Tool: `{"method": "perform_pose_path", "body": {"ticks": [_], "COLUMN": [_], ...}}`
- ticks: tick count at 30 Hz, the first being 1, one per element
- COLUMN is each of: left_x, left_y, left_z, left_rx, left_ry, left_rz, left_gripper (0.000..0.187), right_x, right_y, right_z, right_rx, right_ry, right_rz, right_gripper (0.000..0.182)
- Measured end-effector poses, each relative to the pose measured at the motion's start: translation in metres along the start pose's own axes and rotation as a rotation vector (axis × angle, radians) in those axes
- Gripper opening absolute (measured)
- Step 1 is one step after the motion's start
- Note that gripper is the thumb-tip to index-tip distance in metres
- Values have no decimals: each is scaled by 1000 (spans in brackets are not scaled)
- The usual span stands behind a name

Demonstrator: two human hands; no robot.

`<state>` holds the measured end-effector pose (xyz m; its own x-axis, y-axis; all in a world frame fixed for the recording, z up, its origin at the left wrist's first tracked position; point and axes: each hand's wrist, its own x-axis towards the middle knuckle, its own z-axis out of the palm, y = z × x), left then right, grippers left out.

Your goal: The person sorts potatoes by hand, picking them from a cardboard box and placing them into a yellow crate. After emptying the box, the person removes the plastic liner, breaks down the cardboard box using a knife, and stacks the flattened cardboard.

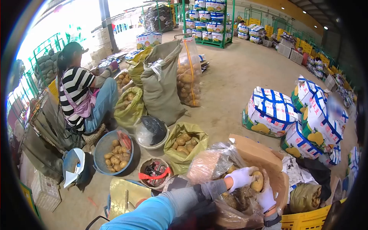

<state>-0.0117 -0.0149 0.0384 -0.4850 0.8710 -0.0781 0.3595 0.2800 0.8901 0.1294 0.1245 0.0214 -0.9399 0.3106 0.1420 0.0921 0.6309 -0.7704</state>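
My left hand (pixel 240 179), in a white glove with a grey striped sleeve, reaches over an open cardboard box (pixel 253 151) lined with clear plastic. Its fingers curl against a potato (pixel 257 182). From the other side my right hand (pixel 266 198), also white-gloved, holds the same potato, its fingers partly hidden. More potatoes (pixel 230 200) lie below in the plastic. Just left of the box stands a yellow-green woven sack (pixel 172 157) full of potatoes. Crumpled clear plastic (pixel 205 165) covers the box's left side.
A blue tub (pixel 97 163) holds potatoes; a bucket (pixel 143 174) with red-handled items stands nearer. A seated person (pixel 78 88) works at the left. Tall sacks (pixel 163 88) stand ahead, packed white-and-blue bags (pixel 270 111) at the right. A yellow crate (pixel 306 220) borders the lower right.
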Motion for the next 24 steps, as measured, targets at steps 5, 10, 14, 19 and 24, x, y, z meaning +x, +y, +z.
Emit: {"method": "perform_pose_path", "body": {"ticks": [5, 10, 14, 19, 24], "left_x": [-7, -4, 1, 17, 4], "left_y": [3, 8, 2, -8, 24], "left_z": [19, 18, 22, 16, 6], "left_rx": [-58, -158, -167, -800, -1108], "left_ry": [-113, -100, 45, -143, -131], "left_rz": [55, 26, 49, 127, -31], "left_gripper": [48, 55, 70, 75, 65], "right_x": [-15, -3, 6, 14, 12], "right_y": [-16, 5, 13, 57, 47], "right_z": [-7, -3, -6, 6, -10], "right_rx": [-258, 85, 24, 500, 703], "right_ry": [35, 162, 215, 350, 271], "right_rz": [98, 96, 203, 214, 443], "right_gripper": [63, 41, 36, 17, 31]}}
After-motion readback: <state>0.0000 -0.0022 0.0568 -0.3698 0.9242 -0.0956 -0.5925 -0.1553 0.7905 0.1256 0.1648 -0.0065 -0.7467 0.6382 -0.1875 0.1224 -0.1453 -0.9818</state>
